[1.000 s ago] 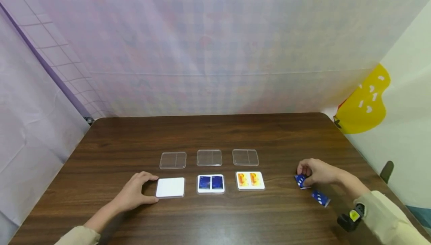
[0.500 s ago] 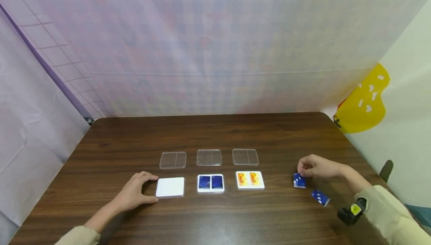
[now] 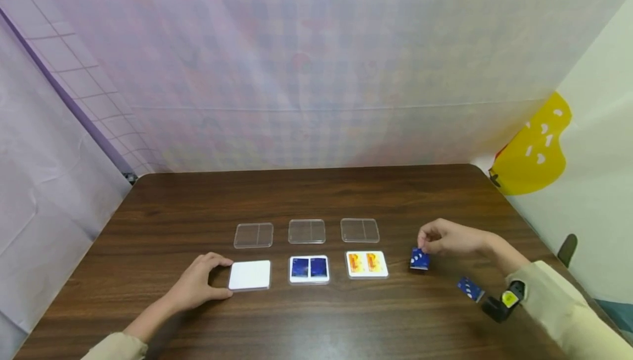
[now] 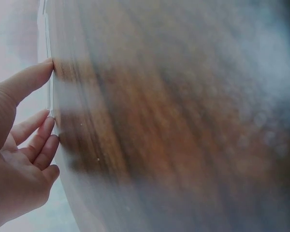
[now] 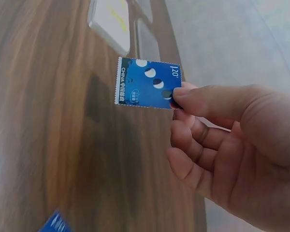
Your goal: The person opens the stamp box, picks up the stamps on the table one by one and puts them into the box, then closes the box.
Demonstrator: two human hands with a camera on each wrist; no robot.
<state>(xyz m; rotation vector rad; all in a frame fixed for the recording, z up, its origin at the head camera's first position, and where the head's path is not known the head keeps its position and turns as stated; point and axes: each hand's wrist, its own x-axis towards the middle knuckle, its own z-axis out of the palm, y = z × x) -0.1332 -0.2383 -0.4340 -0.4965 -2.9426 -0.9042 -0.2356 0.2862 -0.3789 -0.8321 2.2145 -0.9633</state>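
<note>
In the head view my right hand [image 3: 447, 236] pinches a blue postage stamp [image 3: 419, 259] by one corner between thumb and finger, above the table. The right wrist view shows this stamp [image 5: 150, 83] with white moon shapes, "CHINA" and "1.20" printed on it, and perforated edges. Another blue stamp [image 3: 470, 289] lies nearer the right sleeve. On the left, thumb and forefinger of my left hand [image 3: 200, 280] grip the left corners of a shallow clear plastic case [image 3: 250, 275] with a white insert. Its clear edge [image 4: 47, 34] shows in the left wrist view.
Right of it lie a case [image 3: 309, 280] with two dark blue stamps and a case [image 3: 367, 275] with two orange-yellow stamps. Behind stand three clear lids [image 3: 254, 236], [image 3: 307, 232], [image 3: 360, 231] in a row. A patterned curtain [image 3: 306, 74] hangs at the wooden table's [image 3: 316, 195] far edge.
My right hand has lifted one blue stamp off the table by its corner and carried it leftward toward the cases. My left hand has kept its place at the white-filled case.
</note>
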